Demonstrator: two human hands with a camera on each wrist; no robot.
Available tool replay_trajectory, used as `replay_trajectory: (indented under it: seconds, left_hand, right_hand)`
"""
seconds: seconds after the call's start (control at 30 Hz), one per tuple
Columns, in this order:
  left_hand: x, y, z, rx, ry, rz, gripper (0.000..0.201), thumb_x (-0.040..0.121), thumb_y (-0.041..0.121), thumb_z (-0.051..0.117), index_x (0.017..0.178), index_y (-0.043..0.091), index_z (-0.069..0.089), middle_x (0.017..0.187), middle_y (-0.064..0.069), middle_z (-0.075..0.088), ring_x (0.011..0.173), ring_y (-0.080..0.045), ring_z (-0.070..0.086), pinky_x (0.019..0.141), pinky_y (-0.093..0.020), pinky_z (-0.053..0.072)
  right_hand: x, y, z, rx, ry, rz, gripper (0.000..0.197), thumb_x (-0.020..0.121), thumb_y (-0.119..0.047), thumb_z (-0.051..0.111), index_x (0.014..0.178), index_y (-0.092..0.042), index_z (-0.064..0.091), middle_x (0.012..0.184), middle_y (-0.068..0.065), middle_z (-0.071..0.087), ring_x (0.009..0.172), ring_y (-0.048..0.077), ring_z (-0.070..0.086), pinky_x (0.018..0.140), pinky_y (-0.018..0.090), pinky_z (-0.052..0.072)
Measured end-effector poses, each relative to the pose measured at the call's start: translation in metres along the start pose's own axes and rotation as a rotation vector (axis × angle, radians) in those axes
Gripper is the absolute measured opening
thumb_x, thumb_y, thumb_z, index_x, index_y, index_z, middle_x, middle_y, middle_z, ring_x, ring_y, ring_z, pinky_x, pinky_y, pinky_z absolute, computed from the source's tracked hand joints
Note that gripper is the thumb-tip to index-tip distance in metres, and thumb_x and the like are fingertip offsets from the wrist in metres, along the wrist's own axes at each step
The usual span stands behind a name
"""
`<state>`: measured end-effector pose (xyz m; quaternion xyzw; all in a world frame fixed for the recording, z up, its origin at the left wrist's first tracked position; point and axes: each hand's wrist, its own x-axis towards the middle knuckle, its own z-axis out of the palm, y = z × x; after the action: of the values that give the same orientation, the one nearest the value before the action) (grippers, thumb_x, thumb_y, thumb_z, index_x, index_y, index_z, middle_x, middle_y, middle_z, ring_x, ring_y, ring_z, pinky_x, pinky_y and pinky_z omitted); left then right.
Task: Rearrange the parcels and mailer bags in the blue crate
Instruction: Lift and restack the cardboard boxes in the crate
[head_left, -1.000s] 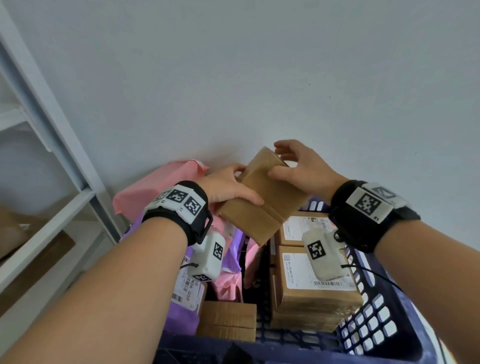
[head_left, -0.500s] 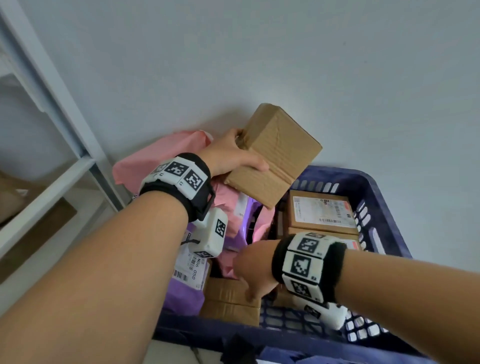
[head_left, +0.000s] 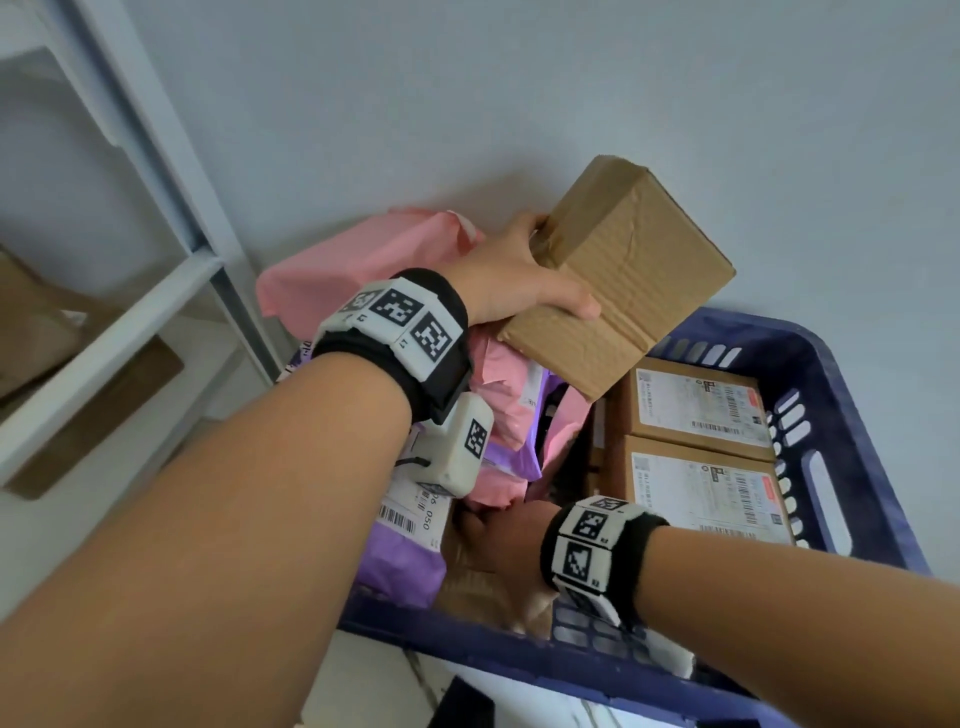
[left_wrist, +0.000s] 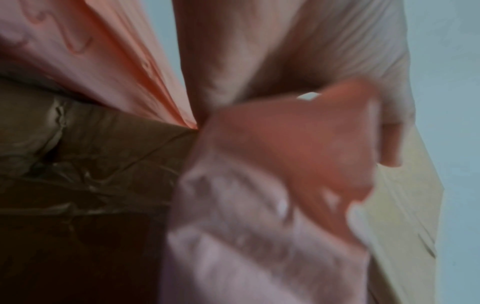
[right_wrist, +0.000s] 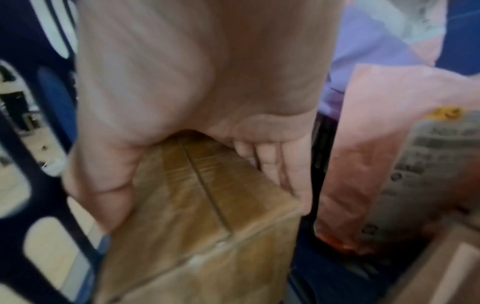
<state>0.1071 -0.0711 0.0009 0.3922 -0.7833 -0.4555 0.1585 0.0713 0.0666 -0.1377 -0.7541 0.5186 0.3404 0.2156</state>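
Observation:
My left hand (head_left: 550, 270) grips a plain brown cardboard box (head_left: 623, 275) by its left end and holds it tilted above the back of the blue crate (head_left: 852, 415). The right hand (head_left: 493, 540) reaches down into the crate's near left corner. In the right wrist view its thumb and fingers (right_wrist: 280, 170) curl round a small brown box (right_wrist: 202, 205) there. Pink mailer bags (head_left: 363, 260) and a purple mailer bag (head_left: 400, 561) fill the crate's left side. Two labelled boxes (head_left: 701, 410) lie flat on the right.
A white shelf unit (head_left: 130, 312) with brown boxes on it stands to the left of the crate. A plain wall runs close behind the crate. The crate's slotted wall (right_wrist: 39, 144) is right beside my right thumb.
The right hand let go of the lifted box, dropped into the crate and took hold of the small box. The left hand alone raised the brown box higher.

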Motion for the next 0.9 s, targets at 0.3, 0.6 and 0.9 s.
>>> replay_trajectory:
  seconds: [0.3, 0.6, 0.9]
  left_hand:
    - [0.002, -0.002, 0.001, -0.007, -0.032, 0.016, 0.091, 0.068, 0.033, 0.084, 0.143, 0.026, 0.033, 0.121, 0.009, 0.054, 0.1, -0.006, 0.056, 0.077, -0.02, 0.044]
    - [0.005, -0.005, 0.002, -0.021, -0.04, 0.021, 0.091, 0.065, 0.032, 0.085, 0.141, 0.026, 0.036, 0.118, 0.009, 0.055, 0.106, -0.01, 0.057, 0.089, -0.028, 0.047]
    - [0.004, -0.006, 0.003, 0.003, -0.034, 0.018, 0.093, 0.067, 0.032, 0.085, 0.144, 0.027, 0.033, 0.123, 0.007, 0.054, 0.107, -0.013, 0.056, 0.085, -0.026, 0.044]
  right_hand:
    - [-0.009, 0.009, 0.013, 0.008, 0.06, 0.062, 0.139, 0.058, -0.049, 0.086, 0.151, -0.019, -0.014, 0.152, 0.02, 0.029, 0.13, 0.041, 0.042, 0.098, 0.051, 0.047]
    - [-0.028, 0.01, -0.004, 0.068, 0.217, 0.019, 0.111, 0.064, -0.056, 0.079, 0.148, -0.015, 0.019, 0.137, 0.013, 0.049, 0.114, 0.033, 0.056, 0.091, 0.039, 0.048]
    - [-0.041, 0.014, -0.016, 0.24, 0.221, 0.051, 0.097, 0.061, -0.057, 0.077, 0.14, -0.022, 0.034, 0.128, 0.004, 0.056, 0.109, 0.028, 0.058, 0.091, 0.037, 0.052]
